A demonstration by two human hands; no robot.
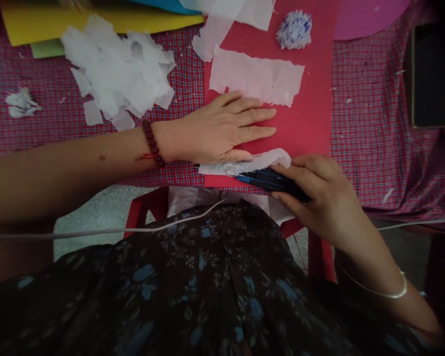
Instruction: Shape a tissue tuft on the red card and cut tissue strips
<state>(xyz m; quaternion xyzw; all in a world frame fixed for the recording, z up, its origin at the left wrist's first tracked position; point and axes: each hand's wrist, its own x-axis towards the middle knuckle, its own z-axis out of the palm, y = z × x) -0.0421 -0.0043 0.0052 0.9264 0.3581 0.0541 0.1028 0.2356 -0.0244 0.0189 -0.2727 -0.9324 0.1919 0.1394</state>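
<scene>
My left hand (222,128) lies flat, fingers stretched out, on a red paper sheet (311,113), its thumb resting on a strip of white tissue (252,163) at the table's near edge. My right hand (315,193) is closed around a dark tool with a blue tip (267,179), a cutter or scissors, whose tip meets the tissue strip. A second torn tissue strip (255,76) lies on the red sheet beyond my left hand. A white and blue tissue flower (294,29) sits at the far end of the sheet.
A pile of torn white tissue (118,69) lies on the checked tablecloth (374,109) at the left. Yellow (59,22), green and pink sheets lie at the back. A dark box (433,74) stands at the right. A red plastic stool (144,210) is under me.
</scene>
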